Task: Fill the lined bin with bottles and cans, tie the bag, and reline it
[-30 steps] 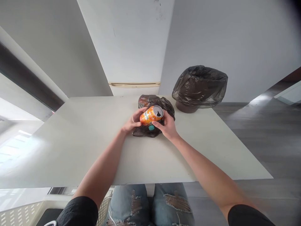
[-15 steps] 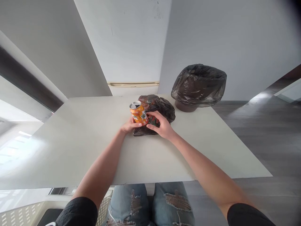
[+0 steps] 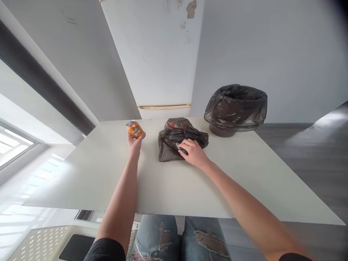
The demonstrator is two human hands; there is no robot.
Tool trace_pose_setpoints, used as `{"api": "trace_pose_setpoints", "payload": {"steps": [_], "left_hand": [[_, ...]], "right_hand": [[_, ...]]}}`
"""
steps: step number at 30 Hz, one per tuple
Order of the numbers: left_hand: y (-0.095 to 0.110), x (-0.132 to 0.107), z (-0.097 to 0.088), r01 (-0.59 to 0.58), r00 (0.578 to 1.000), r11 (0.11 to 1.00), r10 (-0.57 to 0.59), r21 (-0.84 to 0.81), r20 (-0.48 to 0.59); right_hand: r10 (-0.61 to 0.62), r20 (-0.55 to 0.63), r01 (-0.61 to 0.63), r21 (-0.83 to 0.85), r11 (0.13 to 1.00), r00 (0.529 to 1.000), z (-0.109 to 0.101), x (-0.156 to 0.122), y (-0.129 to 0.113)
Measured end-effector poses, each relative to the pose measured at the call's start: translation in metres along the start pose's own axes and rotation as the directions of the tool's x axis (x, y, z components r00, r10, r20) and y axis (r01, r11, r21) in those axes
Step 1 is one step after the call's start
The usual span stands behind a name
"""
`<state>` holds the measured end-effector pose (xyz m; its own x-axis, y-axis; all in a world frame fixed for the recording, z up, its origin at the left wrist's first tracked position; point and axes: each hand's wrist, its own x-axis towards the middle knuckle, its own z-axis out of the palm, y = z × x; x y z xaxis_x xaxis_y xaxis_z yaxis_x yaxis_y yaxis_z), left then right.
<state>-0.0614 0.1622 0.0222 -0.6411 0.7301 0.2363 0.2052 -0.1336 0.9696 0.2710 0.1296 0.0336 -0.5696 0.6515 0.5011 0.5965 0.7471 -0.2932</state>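
My left hand (image 3: 135, 142) is wrapped round an orange soda can (image 3: 135, 129), which leans a little to the left over the table's far left part. A crumpled dark, see-through plastic bag (image 3: 168, 148) lies mid-table. At its near right side my right hand (image 3: 193, 152) has its fingers curled over what looks like a can (image 3: 184, 150), with bits of silver and green showing. The fingers and the bag's folds hide most of it. Something reddish shows through the bag's far part.
A brown bin (image 3: 222, 131) lined with a dark bag stands at the table's far right edge. Behind the white table (image 3: 174, 192) rises a white fridge (image 3: 154, 54). A cream perforated basket (image 3: 40, 243) is below, at the left.
My left hand has carried the orange can left, away from the bag. My right hand stays at the bag, its fingers more closed. The view has shifted slightly.
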Motion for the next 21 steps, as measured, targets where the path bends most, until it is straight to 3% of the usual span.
{"api": "trace_pose_setpoints", "payload": {"steps": [2, 5, 9, 15, 18, 21], "left_hand": [[-0.005, 0.003, -0.012, 0.042, 0.998, 0.991, -0.035, 0.128, -0.056], [-0.01, 0.006, -0.019, 0.062, 0.995, 0.981, -0.046, 0.185, -0.09], [-0.012, 0.008, -0.019, 0.094, 0.982, 0.958, -0.044, 0.272, -0.185], [-0.008, 0.007, -0.017, 0.119, 0.975, 0.91, -0.032, 0.397, -0.221], [0.001, 0.005, -0.014, 0.049, 0.976, 0.906, 0.046, 0.421, -0.214], [0.014, -0.001, -0.007, -0.087, 0.946, 0.875, 0.223, 0.475, -0.237]], "right_hand": [[-0.011, -0.011, 0.01, -0.08, 0.997, 1.0, -0.005, 0.001, 0.001], [0.009, 0.005, -0.008, -0.165, 0.986, 1.0, -0.012, 0.001, 0.005], [0.02, 0.115, 0.003, -0.198, 0.98, 0.993, -0.018, 0.0, 0.009], [-0.097, 0.199, 0.143, -0.236, 0.961, 0.975, -0.016, -0.001, 0.005], [-0.128, 0.215, 0.177, -0.229, 0.957, 0.968, -0.01, 0.0, 0.003], [-0.151, 0.23, 0.205, -0.232, 0.951, 0.961, -0.005, 0.001, 0.002]]}}
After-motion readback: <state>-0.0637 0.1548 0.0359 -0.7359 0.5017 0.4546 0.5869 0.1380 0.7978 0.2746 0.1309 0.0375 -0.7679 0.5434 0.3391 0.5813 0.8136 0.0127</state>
